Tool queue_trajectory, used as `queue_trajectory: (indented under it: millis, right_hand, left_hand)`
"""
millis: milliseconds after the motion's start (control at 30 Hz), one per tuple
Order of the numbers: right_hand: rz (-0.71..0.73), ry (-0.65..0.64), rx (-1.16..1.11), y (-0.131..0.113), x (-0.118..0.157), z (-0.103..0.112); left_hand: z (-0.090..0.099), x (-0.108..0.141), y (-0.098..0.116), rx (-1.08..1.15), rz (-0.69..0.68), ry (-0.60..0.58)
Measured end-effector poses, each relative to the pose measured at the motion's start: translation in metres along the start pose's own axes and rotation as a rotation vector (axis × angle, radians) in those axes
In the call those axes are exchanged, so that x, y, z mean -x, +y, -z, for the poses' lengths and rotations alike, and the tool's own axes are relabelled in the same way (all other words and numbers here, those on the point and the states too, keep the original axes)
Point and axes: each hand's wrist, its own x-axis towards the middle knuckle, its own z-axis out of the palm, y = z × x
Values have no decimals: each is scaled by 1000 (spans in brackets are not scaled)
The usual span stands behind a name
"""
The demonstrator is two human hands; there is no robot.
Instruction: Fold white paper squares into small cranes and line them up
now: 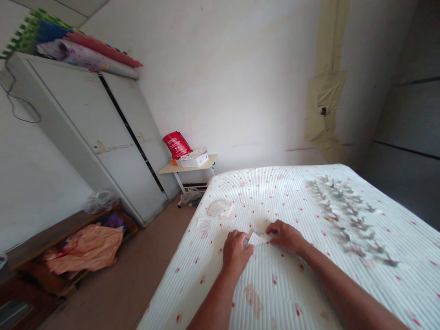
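Note:
Low over the bed, a small folded piece of printed paper (257, 238) spans the gap between my hands. My left hand (235, 251) is closed, with thumb and forefinger pinching its left edge. At the other end, the bent fingers of my right hand (285, 236) close on its pointed right tip. A loose pile of printed paper pieces (220, 208) lies beyond my left hand. Rows of small folded paper figures (347, 213), blurred and resembling cranes, stand on the right side of the bed.
A white, red-dotted bed cover (275, 284) lies under everything. Past its far left corner, a small table (166, 168) carries a red bag (176, 144) and a white box (195, 160). Grey lockers (92, 114) stand left, near an orange plastic bag (85, 250) on a wooden unit.

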Motion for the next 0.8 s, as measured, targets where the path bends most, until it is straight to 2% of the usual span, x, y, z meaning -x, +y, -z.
queue_trajectory:
  millis: [800]
  right_hand:
    - [-8, 4, 31, -3, 2, 0]
  left_hand:
    - [-6, 1, 1, 99, -97, 44]
